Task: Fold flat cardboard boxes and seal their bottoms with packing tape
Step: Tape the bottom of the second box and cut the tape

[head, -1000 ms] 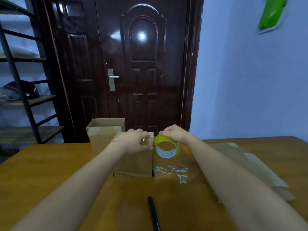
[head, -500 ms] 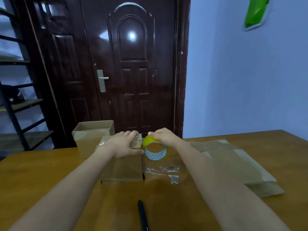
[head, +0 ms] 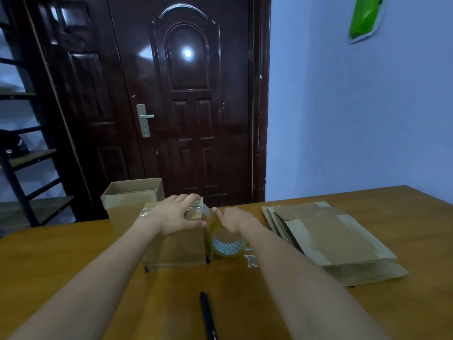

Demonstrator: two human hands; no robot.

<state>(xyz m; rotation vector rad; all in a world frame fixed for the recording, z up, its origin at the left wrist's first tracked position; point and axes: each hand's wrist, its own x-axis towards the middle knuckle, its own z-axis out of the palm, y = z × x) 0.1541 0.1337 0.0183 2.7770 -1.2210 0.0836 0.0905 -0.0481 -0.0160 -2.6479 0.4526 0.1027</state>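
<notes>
Head view of a brown wooden table [head: 73, 261] standing before a dark, glossy panelled door [head: 186, 106]. A folded brown cardboard box [head: 174, 244] stands near the table's middle with its sealed bottom facing up. The left hand [head: 177, 214] lies over the box's top, fingers curled over the far edge and thumb against the right corner, gripping it. Just right of the box, the right hand [head: 232, 218] grasps a roll of clear packing tape with a yellowish rim and a patterned white core [head: 226, 244], fingers curled over the roll's upper side; the roll stands on edge, low against the box's right wall. A short strip of clear tape [head: 204, 209] runs from the box's top right corner down toward the roll. Behind and to the left, a second brown cardboard box [head: 132, 197] stands open at the top, touching the first or just behind it; which cannot be told. A stack of flat brown cardboard blanks [head: 328, 239] lies at the right, apart from the hands. A black pen [head: 207, 315] lies on the near table edge between the forearms. A small torn scrap of tape [head: 250, 260] lies beside the roll.
</notes>
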